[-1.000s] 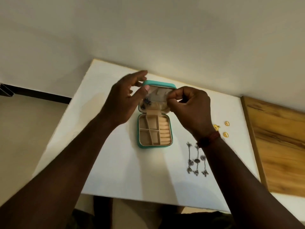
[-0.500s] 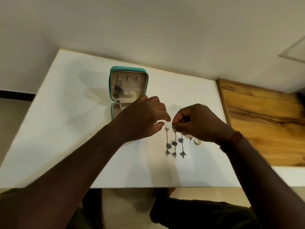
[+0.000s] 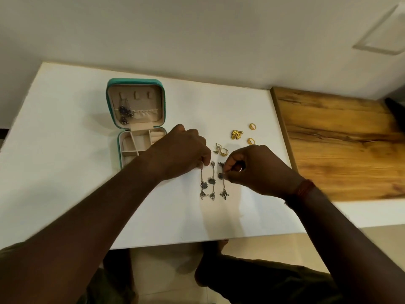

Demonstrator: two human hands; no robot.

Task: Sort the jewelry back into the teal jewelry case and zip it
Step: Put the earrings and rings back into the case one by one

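One view, from the head.

Case: teal, unzipped, upper left of centre on the white table. The lid is laid back, with a dark earring cluster hanging at the left of its lining. The divided tray below is partly hidden by the left forearm.

Three silver drop earrings lie side by side at mid-frame, right of the case and apart from it: left earring, middle earring and right earring.

Left hand: fingers curled, tips pinching the top of the left earring.

Right hand: thumb and forefinger pinching the right earring at its upper disc. A red band is at the wrist.

Middle earring: flat on the table between the other two, no finger on it.

Gold pieces, just above the right hand: three rings, a flower piece and a small wire piece beside the lowest ring.

Wood board: right of the frame, against the table edge.
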